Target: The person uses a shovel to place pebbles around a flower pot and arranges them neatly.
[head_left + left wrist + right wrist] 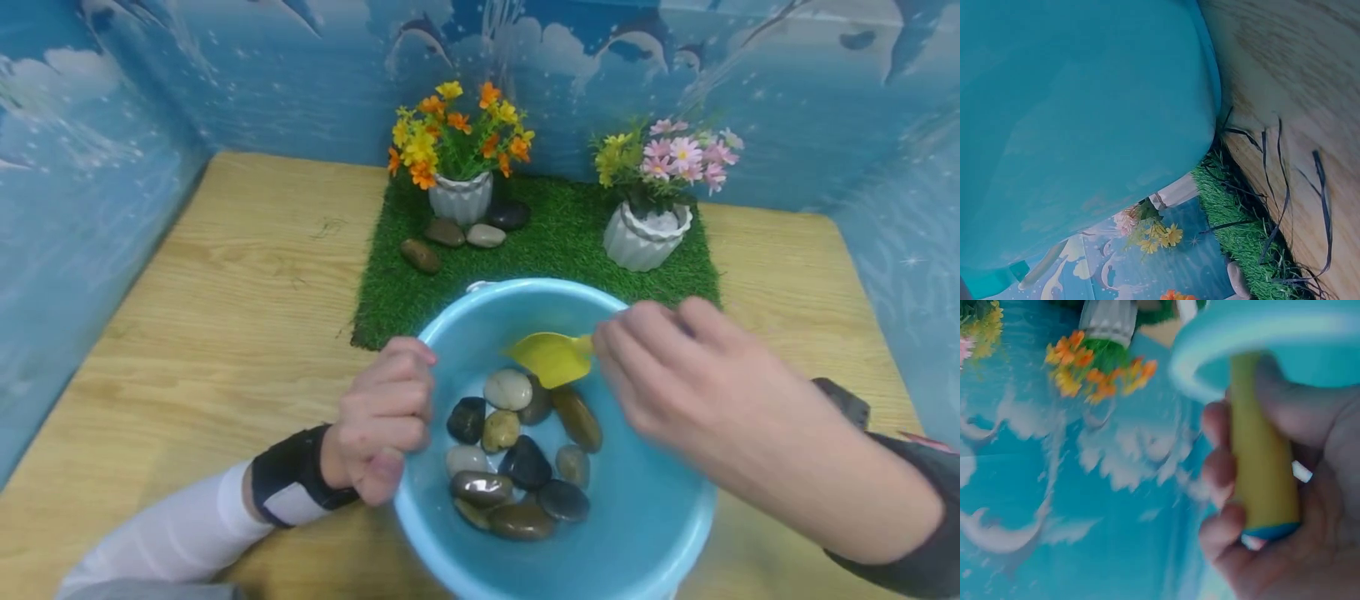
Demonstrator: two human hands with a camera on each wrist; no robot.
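Observation:
My right hand grips the yellow handle of a small toy shovel over the far right rim of a light blue bucket. The shovel's yellow blade tilts down inside the bucket, overlapping the stones in the head view. Wet, smooth stones in black, brown, grey and cream lie on the bucket's bottom. At the left rim my left hand holds the bucket with curled fingers. The left wrist view shows the bucket's outer wall.
Behind the bucket, a green turf mat bears a pot of orange and yellow flowers, a pot of pink and yellow flowers and several stones. Blue dolphin-printed walls enclose the wooden table.

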